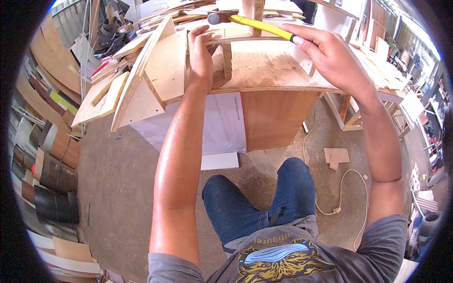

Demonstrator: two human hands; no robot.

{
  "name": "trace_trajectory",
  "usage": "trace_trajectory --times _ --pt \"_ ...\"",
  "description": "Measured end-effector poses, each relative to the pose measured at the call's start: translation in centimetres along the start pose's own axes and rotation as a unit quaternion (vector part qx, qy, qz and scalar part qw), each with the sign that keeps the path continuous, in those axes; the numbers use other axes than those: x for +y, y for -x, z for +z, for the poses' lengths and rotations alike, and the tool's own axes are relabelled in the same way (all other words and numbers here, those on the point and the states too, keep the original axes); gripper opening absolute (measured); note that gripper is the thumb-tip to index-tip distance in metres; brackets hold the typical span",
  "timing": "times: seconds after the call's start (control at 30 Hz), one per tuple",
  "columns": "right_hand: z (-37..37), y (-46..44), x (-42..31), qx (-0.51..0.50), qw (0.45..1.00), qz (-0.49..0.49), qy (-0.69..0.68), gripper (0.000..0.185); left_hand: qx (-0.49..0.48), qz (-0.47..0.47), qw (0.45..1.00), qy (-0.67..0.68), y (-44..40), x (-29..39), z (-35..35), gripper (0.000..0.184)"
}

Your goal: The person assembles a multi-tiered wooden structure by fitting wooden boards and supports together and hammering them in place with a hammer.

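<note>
My right hand [325, 54] is wrapped round the handle of a hammer [264, 26] with a yellow shaft and a dark grip. The hammer lies nearly level in the air, its metal head pointing left, above a wooden frame [240, 38]. At the frame's left end is my left hand [202, 56], fingers bent round the wood and partly hidden by it. A short upright block [227, 61] supports the frame from below. Both stand on a plywood-topped workbench [273, 70].
Plywood boards [141, 70] lean at the bench's left end, beside a pile of offcuts. Below the bench are a white panel [219, 122] and a brown panel [278, 118]. A pale cable [342, 188] and a wood scrap [336, 156] lie on the floor. Stacked sheets line the left.
</note>
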State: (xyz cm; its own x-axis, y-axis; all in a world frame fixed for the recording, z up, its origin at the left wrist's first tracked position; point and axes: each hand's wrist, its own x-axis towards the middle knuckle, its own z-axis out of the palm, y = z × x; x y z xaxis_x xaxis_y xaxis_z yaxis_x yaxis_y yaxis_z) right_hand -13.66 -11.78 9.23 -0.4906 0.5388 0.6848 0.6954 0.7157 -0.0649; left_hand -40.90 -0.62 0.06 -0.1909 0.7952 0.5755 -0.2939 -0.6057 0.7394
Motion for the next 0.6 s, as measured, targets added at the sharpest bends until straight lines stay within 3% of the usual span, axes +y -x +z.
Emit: trace_trajectory --times 0.6 --pt "-0.44 -0.58 -0.25 -0.037 0.999 0.008 0.000 0.035 0.004 0.002 1.000 0.019 -0.58 -0.84 -0.30 0.037"
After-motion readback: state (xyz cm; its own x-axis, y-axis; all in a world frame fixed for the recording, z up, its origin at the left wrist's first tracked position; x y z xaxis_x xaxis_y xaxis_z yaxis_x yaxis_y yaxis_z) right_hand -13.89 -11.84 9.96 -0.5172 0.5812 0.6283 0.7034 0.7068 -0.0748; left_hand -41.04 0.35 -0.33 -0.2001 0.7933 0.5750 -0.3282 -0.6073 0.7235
